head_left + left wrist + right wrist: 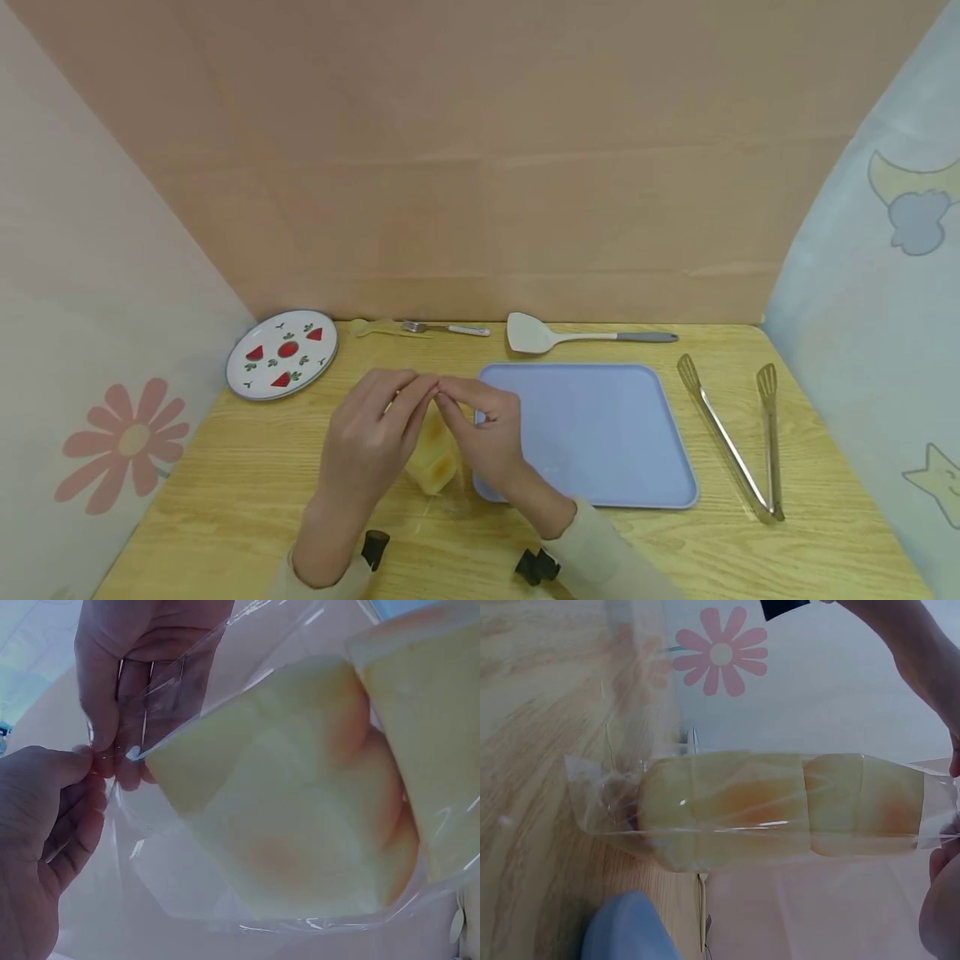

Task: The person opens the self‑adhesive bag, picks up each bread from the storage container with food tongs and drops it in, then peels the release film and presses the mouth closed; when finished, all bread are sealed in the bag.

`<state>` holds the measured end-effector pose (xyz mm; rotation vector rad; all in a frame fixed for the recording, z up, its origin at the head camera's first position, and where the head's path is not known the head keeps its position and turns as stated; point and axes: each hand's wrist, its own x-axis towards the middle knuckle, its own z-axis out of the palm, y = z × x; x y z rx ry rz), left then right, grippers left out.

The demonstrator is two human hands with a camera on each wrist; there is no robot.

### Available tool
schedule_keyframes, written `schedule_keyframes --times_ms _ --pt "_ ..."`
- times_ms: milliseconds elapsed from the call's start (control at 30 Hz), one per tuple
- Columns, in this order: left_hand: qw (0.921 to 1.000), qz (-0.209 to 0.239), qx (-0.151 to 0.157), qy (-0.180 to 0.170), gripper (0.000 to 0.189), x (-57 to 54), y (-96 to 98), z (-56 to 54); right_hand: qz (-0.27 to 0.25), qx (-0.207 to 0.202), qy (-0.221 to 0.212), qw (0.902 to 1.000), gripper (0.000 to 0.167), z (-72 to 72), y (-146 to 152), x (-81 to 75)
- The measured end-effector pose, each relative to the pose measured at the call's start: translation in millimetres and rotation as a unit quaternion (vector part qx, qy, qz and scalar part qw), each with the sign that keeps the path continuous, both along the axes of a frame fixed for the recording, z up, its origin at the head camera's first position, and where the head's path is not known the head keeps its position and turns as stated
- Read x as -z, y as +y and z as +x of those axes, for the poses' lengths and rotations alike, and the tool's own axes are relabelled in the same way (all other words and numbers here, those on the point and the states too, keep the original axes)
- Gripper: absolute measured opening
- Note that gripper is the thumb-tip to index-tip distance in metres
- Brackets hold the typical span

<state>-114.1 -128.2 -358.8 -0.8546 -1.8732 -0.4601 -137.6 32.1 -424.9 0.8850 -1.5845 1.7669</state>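
A clear plastic bag (589, 796) holds two pieces of pale yellow bread (432, 468) with browned patches, one above the other. It stands upright between the hands, over the wooden table. My left hand (367, 437) pinches the gathered top of the bag between thumb and fingertips. From the other side my right hand (489, 425) pinches the same top edge, its fingertips meeting the left ones. The left wrist view shows a small white bit on the bag's edge beside the fingers; what it is I cannot tell. In the head view the hands hide much of the bread.
A light blue tray (600, 433) lies right of the bag, with open metal tongs (738, 450) beyond it. Along the back are a plate with strawberry-red patterns (270, 367), a wooden spoon (362, 328), a fork (450, 329) and a white spatula (531, 335).
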Motion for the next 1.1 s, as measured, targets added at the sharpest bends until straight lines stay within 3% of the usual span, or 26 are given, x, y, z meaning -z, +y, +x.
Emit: schedule_keyframes --times_ms 333,467,633,800,933,1100 --pt "0.9984 -0.055 -0.003 -0.011 0.036 -4.4 -7.0 5.2 0.044 0.009 0.058 0.9973 0.025 -2.2 2.2 -0.9" --pt "0.9992 -0.04 -0.001 -0.001 0.035 -3.2 -6.5 3.0 0.049 0.008 0.063 0.9968 0.024 -1.9 1.0 -0.9" --pt "0.9999 0.013 0.007 -0.006 0.032 4.1 -4.4 -2.1 0.03 -0.01 0.022 0.9992 0.021 1.0 -2.3 -0.9" --pt "0.9972 0.061 0.017 -0.04 0.031 10.2 -6.5 -6.6 0.006 -0.025 -0.038 0.9989 0.017 6.4 -5.2 -1.3" --pt "0.9974 0.051 0.029 -0.041 0.034 8.7 -10.0 -7.2 -0.007 -0.029 -0.065 0.9975 0.017 9.1 -5.2 -2.0" --pt "0.9984 0.024 0.048 -0.013 0.034 2.4 -10.1 -5.0 -0.006 -0.031 -0.048 0.9983 0.015 8.7 -3.4 -3.5"
